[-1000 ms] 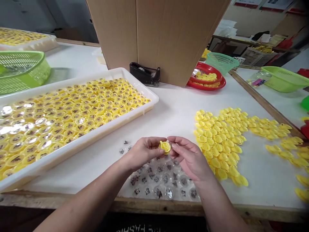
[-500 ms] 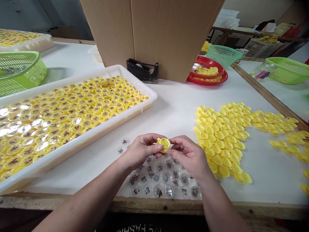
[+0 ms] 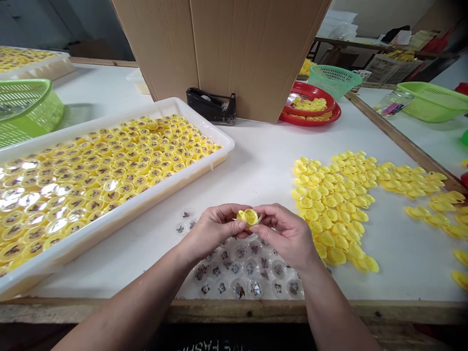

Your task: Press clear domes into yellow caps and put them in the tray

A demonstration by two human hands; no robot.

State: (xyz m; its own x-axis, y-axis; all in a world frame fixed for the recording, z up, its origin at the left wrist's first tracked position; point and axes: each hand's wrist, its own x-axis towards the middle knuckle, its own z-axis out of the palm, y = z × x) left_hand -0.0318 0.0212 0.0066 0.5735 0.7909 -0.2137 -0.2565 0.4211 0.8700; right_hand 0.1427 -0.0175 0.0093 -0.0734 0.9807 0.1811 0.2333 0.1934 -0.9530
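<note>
One small yellow plastic cap (image 3: 249, 217) is pinched between the fingertips of the left hand (image 3: 215, 229) and the right hand (image 3: 283, 235), held just above clear round blisters (image 3: 237, 273) on the white desk (image 3: 263, 156), beside a heap of yellow caps (image 3: 329, 209).

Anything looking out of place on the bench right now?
One minor thing: a few clear printed domes lie apart from the main cluster, close to the white tray, as if strayed. Nothing looks spilled or damaged.
</note>
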